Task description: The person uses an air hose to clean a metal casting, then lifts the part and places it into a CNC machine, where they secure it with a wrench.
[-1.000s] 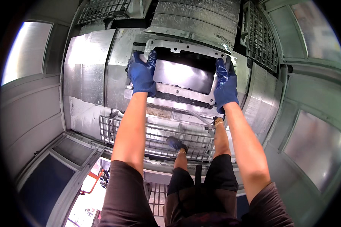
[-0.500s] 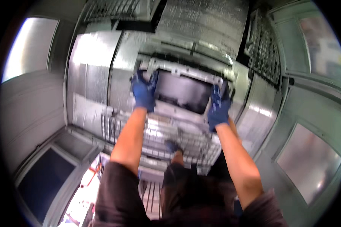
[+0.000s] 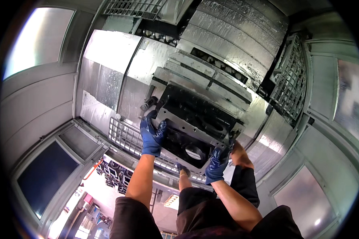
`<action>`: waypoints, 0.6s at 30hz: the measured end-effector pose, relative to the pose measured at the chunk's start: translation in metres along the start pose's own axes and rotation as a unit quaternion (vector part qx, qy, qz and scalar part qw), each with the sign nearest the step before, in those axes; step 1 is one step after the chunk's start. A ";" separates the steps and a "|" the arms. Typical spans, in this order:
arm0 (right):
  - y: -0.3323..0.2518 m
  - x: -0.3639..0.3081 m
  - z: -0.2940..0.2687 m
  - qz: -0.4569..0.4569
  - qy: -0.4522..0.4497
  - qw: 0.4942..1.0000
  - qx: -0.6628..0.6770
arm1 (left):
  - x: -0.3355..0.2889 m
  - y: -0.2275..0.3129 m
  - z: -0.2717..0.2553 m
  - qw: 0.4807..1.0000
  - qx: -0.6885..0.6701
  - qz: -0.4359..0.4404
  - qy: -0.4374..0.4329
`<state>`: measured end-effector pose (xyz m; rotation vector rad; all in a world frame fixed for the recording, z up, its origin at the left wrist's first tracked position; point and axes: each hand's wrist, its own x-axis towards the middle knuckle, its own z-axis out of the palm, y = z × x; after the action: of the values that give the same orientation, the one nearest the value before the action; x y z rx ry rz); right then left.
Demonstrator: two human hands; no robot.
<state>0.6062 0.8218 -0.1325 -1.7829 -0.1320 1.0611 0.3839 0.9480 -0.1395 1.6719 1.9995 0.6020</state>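
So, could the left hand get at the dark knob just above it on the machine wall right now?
Probably not freely: the left hand grips the edge of the metal frame plate, as does the right hand. The knob itself looks unobstructed.

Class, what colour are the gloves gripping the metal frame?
Dark blue gloves, clearest in the head view.

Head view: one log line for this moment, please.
left hand: grips left edge of metal frame plate | right hand: grips its lower right corner | plate: tilted, against machine fixture | floor grate below
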 end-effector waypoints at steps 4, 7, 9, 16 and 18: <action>0.003 0.008 -0.007 0.056 -0.019 0.987 0.150 | 0.007 0.008 0.009 0.999 -0.022 0.024 0.002; -0.001 0.012 -0.004 0.122 -0.037 0.929 0.347 | 0.009 0.007 0.008 0.998 -0.034 0.052 0.030; -0.004 0.013 0.004 0.087 -0.061 0.917 0.385 | 0.007 0.006 0.007 0.996 -0.061 0.055 0.031; -0.001 0.019 0.005 -0.084 -0.072 0.991 0.073 | 0.000 -0.004 0.014 0.999 0.021 0.003 0.035; 0.013 0.031 0.009 -0.091 -0.051 0.979 0.174 | 0.004 -0.016 0.016 0.998 0.044 0.027 0.043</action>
<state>0.6145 0.8382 -0.1621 -1.3758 -0.1587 0.9760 0.3807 0.9496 -0.1624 1.7844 2.0743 0.6243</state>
